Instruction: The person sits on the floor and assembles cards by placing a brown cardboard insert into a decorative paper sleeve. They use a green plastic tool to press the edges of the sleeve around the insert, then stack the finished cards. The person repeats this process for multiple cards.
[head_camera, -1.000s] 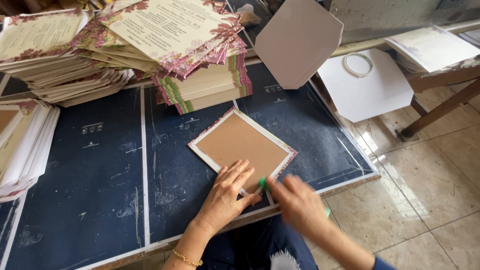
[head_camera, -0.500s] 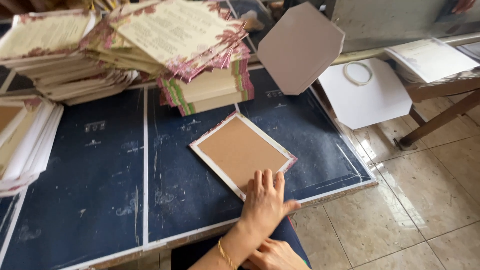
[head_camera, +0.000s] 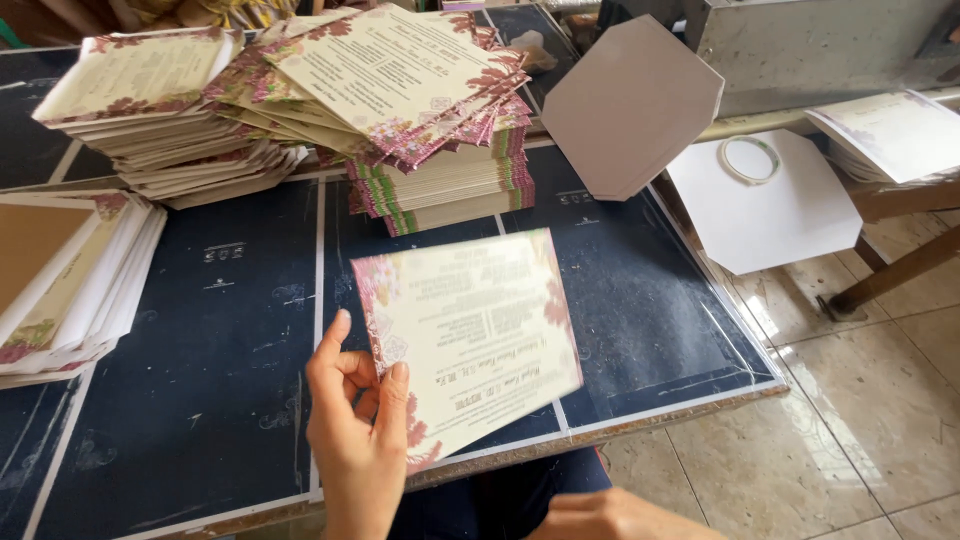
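Left hand (head_camera: 360, 430) pinches a floral-bordered card (head_camera: 470, 335), blurred, above the dark worktop (head_camera: 200, 350); right hand (head_camera: 610, 515) near edge, grip apparently empty.

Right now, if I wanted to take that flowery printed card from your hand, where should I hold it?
Probably the free right edge of the printed card, coming from the right. The left hand already pinches its lower left corner, and the card is tilted up off the dark table, so the right and top edges hang clear. Pinch the floral border, thumb on the face.
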